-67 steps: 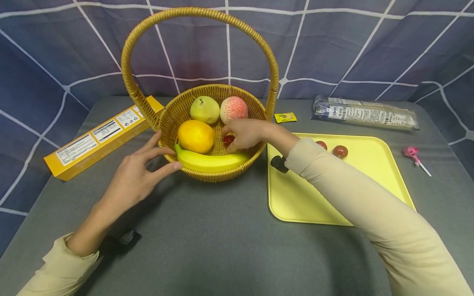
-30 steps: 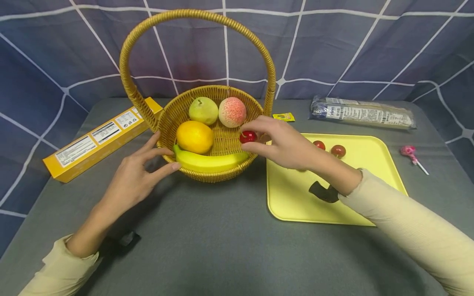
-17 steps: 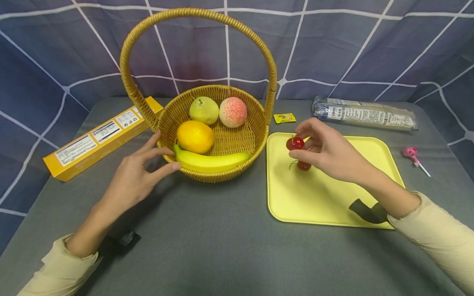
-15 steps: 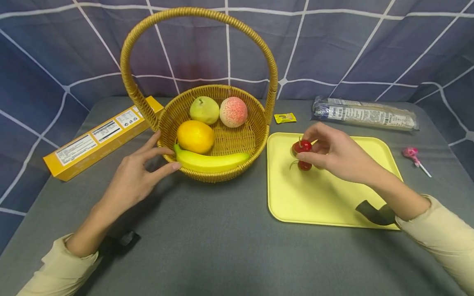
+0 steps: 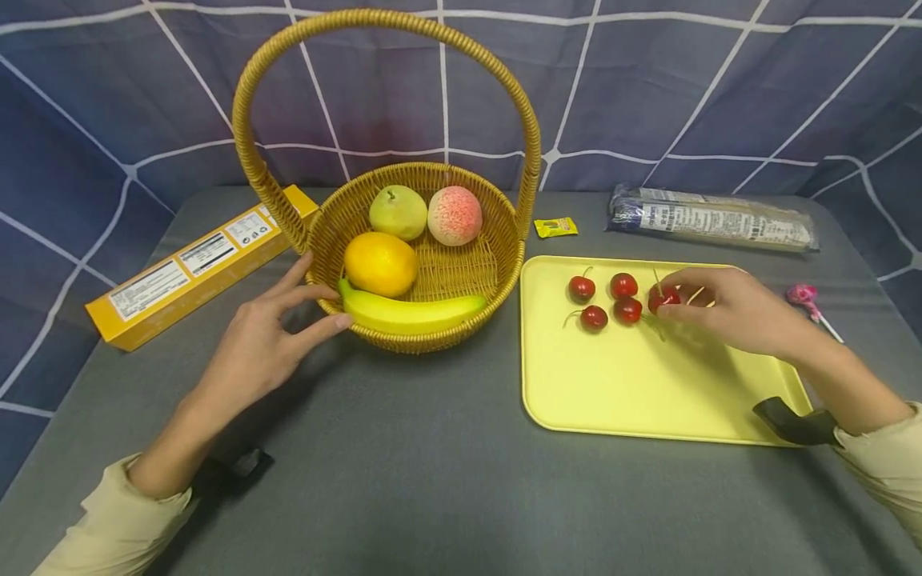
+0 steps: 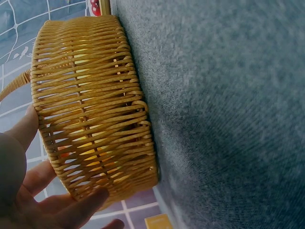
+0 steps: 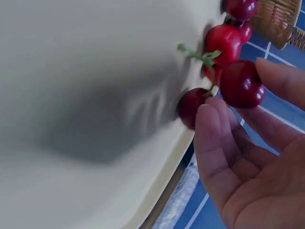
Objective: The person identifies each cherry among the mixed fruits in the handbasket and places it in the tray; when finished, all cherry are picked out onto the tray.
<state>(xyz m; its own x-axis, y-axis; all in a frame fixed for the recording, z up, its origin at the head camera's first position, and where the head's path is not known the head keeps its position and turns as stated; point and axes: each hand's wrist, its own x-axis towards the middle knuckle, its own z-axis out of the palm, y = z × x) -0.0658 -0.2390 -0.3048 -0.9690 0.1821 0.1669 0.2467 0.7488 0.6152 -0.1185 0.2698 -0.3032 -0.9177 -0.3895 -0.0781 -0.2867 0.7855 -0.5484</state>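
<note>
A wicker basket (image 5: 403, 340) with a tall arched handle holds a banana (image 5: 410, 314), an orange-yellow fruit (image 5: 382, 264), a pale green pear (image 5: 398, 213) and a peach (image 5: 454, 216). My left hand (image 5: 262, 344) rests spread fingers and thumb on its left front rim. Over the yellow tray (image 5: 576, 392), my right hand (image 5: 745, 312) pinches a dark red cherry (image 7: 242, 85) between thumb and fingers. A second cherry (image 7: 189, 106) lies right at those fingertips. Several stemmed cherries (image 5: 594, 318) sit toward the tray's back edge, partly hidden by my hand in the right wrist view.
Left of the basket, a long orange box (image 5: 194, 268) slants across the grey tabletop. A small yellow packet (image 5: 555, 227) and a clear-wrapped long pack (image 5: 709, 220) lie behind the tray. A pink lollipop (image 5: 803, 295) is to its right. Grid-patterned cloth hangs behind.
My right hand took a cherry out of the basket and carried it right, over the tray, to the cherries farther right, uncovering those at the tray's left. My left hand stays on the rim.
</note>
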